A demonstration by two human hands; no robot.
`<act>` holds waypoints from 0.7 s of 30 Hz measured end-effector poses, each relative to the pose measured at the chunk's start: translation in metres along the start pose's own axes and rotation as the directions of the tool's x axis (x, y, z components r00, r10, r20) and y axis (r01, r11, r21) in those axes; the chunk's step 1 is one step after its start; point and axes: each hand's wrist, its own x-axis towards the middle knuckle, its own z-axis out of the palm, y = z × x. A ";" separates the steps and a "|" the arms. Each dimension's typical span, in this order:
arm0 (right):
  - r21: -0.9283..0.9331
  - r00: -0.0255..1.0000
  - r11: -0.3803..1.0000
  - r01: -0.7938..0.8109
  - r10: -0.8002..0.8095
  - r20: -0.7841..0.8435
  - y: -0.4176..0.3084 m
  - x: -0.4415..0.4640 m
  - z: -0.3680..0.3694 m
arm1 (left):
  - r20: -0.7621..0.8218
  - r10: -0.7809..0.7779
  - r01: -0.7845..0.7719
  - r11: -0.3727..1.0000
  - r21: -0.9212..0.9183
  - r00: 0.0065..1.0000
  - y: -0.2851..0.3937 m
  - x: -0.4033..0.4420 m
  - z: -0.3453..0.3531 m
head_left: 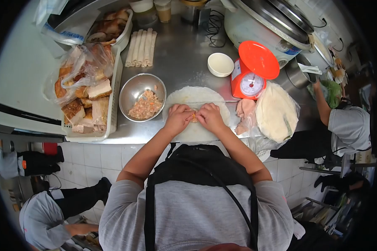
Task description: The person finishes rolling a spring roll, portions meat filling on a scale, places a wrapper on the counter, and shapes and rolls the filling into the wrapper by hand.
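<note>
A large round, thin wrapper sheet (197,94) lies flat on the steel counter in front of me. Both hands meet over its middle, around a small strip of orange-pink minced filling (194,118). My left hand (180,117) presses in from the left with bent, closed fingers; my right hand (210,115) does the same from the right. Fingers cover most of the filling. Left of the sheet stands a metal bowl (125,90) with more of the mixture (145,105) inside. A stack of round wrappers (276,113) lies to the right on plastic.
Long white rolls (141,48) lie at the back. A crate (115,94) of roasted meat (99,90) fills the left. A white bowl (220,65) and red scale (252,79) stand behind the sheet. A co-worker (349,125) is at the right; other people stand behind me.
</note>
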 end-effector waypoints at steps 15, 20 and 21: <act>-0.113 0.997 0.992 0.056 -0.049 0.061 -0.011 0.007 -0.009 | -0.027 0.062 -0.061 0.997 0.055 0.998 -0.009 0.007 -0.006; -0.134 0.998 0.990 0.049 -0.043 0.048 0.002 0.003 -0.002 | -0.081 0.092 -0.091 0.996 0.018 0.992 -0.002 0.009 -0.014; -0.151 0.998 0.987 0.054 -0.048 0.043 0.002 0.003 -0.002 | -0.122 0.098 -0.098 0.995 0.000 0.988 0.006 0.010 -0.017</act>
